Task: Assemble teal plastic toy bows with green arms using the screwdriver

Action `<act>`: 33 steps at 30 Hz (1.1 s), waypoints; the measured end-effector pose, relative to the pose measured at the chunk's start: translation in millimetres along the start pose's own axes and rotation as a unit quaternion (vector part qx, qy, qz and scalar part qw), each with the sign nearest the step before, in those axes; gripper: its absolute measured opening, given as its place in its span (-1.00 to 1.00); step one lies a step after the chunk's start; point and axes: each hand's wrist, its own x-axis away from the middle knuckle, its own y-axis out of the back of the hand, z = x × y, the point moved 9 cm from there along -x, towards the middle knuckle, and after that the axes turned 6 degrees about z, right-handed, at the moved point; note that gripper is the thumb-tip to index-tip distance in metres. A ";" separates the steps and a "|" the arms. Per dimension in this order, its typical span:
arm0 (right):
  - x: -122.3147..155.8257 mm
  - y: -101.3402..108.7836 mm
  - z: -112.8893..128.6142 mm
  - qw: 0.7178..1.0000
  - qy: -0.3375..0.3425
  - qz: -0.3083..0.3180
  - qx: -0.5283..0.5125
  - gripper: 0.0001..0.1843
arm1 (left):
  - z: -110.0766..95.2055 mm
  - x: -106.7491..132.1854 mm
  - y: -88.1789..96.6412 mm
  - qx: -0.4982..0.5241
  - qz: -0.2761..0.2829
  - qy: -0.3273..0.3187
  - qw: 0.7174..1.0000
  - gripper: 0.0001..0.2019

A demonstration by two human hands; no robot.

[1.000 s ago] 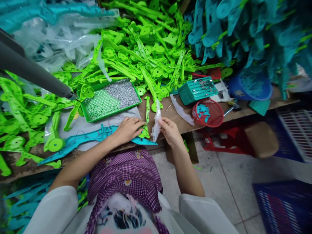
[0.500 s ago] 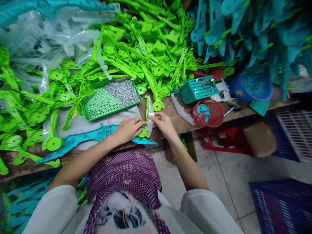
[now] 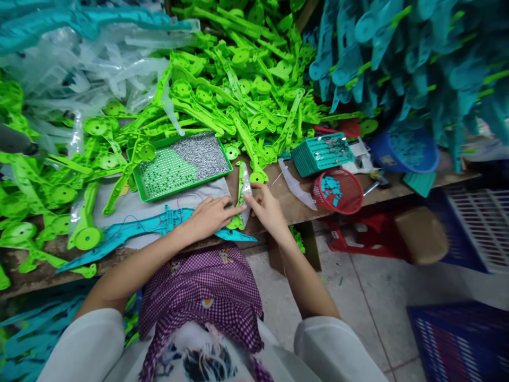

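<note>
Now farther left: glossy translucent piece [image 3: 247,188]

The left hand [image 3: 209,216] and its forearm cover the middle of the long blue part [image 3: 135,229], so how it runs beneath the palm is hidden. The thin wires [image 3: 185,197] on it are too fine to trace to their ends. A translucent piece [image 3: 247,187] overlaps the small green piece [image 3: 240,180], and fingers cover more of both — whether the right hand [image 3: 270,209] pinches the translucent piece or only presses it cannot be told. The dark tool [image 3: 16,140] is blurred and cut off by the left edge. Single metal bits [image 3: 202,154] are too small to tell apart. The top and right edges crop the hanging blue parts [image 3: 421,58]; the right and bottom edges crop the blue crate [image 3: 461,339].
</note>
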 end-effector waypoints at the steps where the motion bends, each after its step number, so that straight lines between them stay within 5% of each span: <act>1: 0.5 0.2 -0.6 1.000 0.003 -0.005 0.006 -0.48 | -0.3 0.0 0.3 -0.001 -0.001 -0.001 1.000 -0.56; 10: 0.2 -1.1 5.8 0.992 0.036 0.006 0.120 -0.48 | -3.0 -0.7 0.8 0.003 -0.012 -0.015 1.000 -0.59; 17: -17.5 17.8 43.4 0.924 0.101 -0.086 0.358 -0.55 | -0.7 -1.8 -0.7 0.013 0.011 -0.005 1.000 -0.59; 21: -39.1 11.1 48.0 0.897 0.125 -0.059 0.420 -0.56 | -0.8 -1.7 -0.6 0.011 0.007 -0.007 1.000 -0.59; 27: -47.8 -0.3 47.0 0.890 0.131 -0.020 0.437 -0.55 | -2.3 -1.2 0.4 0.010 0.003 -0.010 1.000 -0.60; 33: -50.4 2.5 43.6 0.913 0.128 -0.020 0.388 -0.57 | -1.2 -1.6 1.0 0.008 0.010 -0.006 1.000 -0.60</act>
